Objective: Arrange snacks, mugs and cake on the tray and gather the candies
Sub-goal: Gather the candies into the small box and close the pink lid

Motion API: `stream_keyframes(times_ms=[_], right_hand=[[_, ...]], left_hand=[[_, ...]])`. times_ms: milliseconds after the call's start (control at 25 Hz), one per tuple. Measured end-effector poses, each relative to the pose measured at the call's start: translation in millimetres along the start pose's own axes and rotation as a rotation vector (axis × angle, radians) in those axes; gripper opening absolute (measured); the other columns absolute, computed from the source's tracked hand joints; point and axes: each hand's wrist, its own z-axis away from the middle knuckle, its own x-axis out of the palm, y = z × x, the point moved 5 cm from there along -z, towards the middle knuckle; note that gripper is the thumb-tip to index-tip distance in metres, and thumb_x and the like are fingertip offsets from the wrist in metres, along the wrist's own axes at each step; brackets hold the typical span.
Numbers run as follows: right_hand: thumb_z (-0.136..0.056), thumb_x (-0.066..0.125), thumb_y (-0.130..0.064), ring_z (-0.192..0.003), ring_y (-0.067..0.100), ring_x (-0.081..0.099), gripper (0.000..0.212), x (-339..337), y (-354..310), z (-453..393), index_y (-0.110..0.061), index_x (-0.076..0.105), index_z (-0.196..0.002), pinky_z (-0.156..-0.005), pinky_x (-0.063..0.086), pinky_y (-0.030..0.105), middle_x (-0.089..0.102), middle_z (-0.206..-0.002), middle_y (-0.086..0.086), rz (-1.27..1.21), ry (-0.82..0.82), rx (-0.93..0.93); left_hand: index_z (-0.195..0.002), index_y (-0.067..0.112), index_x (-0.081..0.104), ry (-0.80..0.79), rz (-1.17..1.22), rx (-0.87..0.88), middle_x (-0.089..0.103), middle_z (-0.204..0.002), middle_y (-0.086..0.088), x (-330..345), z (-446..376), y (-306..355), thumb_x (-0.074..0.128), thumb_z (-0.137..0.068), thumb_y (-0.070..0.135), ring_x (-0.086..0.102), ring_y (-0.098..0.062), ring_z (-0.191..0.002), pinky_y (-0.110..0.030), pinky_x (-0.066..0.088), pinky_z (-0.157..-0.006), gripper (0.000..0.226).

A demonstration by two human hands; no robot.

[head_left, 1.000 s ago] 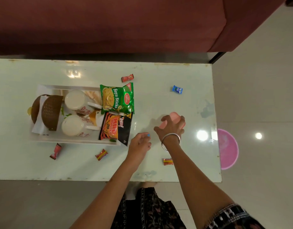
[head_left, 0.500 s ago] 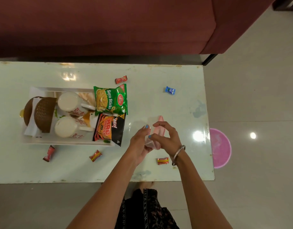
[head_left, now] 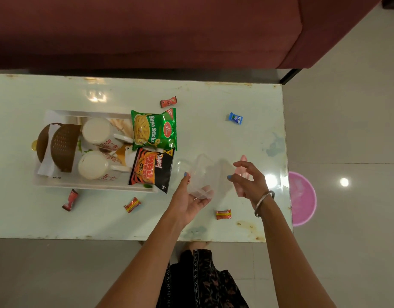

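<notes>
With the left hand (head_left: 189, 196) cupping the clear box (head_left: 200, 181) and the right fingers (head_left: 247, 174) pinching its pink lid (head_left: 241, 172), set both down near the candies (head_left: 223, 214) scattered over the desk (head_left: 213, 130).

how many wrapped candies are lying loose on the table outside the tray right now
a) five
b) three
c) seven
a) five: one red candy beyond the tray, a blue one to the right, and three along the near side.
</notes>
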Motion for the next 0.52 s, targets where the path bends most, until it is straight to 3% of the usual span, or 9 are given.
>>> stream_keyframes(times_ms=[80, 160, 360, 440, 520], right_hand=[[-0.069, 0.076, -0.020, -0.102, 0.028, 0.051, 0.032, -5, 12, -12, -0.033, 0.062, -0.095, -0.086, 0.051, 0.036, 0.047, -0.125, 0.011, 0.228, 0.137, 0.003], [-0.070, 0.077, -0.023, -0.107, 0.027, 0.046, 0.041, -8, 25, -22, -0.030, 0.061, -0.107, -0.093, 0.043, 0.030, 0.034, -0.135, 0.011, 0.366, 0.164, 0.047], [-0.076, 0.074, -0.025, -0.135, 0.041, 0.023, 0.058, -16, 45, -31, -0.033, 0.049, -0.128, -0.110, 0.031, 0.051, 0.003, -0.154, 0.008, 0.624, 0.148, 0.107], [-0.078, 0.070, -0.033, -0.130, 0.039, 0.035, 0.061, -12, 41, -27, -0.027, 0.044, -0.133, -0.106, 0.037, 0.052, 0.022, -0.151, 0.012, 0.592, 0.180, 0.108], [-0.079, 0.067, -0.043, -0.100, 0.034, 0.060, 0.053, 0, 38, -18, -0.015, 0.052, -0.121, -0.087, 0.053, 0.045, 0.057, -0.121, 0.016, 0.259, 0.157, 0.152]], left_hand=[[-0.127, 0.021, 0.046, -0.008, -0.010, 0.000, 0.061, -0.107, -0.021, -2, -1, -1, 0.045, -0.092, 0.046, 0.063, -0.030, -0.094, -0.040, 0.052, -0.074, 0.043], [-0.126, 0.020, 0.048, -0.003, -0.045, -0.011, 0.062, -0.104, -0.022, -3, -2, -2, 0.042, -0.092, 0.048, 0.063, -0.029, -0.094, -0.039, 0.052, -0.075, 0.045], [-0.119, 0.006, 0.049, 0.017, -0.069, -0.052, 0.061, -0.105, -0.026, -5, -3, -8, 0.040, -0.093, 0.049, 0.059, -0.035, -0.103, -0.040, 0.053, -0.078, 0.051], [-0.119, 0.005, 0.049, 0.013, -0.048, -0.058, 0.059, -0.108, -0.026, -7, -3, -12, 0.040, -0.093, 0.048, 0.059, -0.034, -0.103, -0.040, 0.053, -0.078, 0.052], [-0.120, 0.004, 0.050, 0.025, -0.019, -0.065, 0.059, -0.109, -0.026, -9, -3, -16, 0.040, -0.093, 0.047, 0.061, -0.033, -0.100, -0.041, 0.053, -0.077, 0.051]])
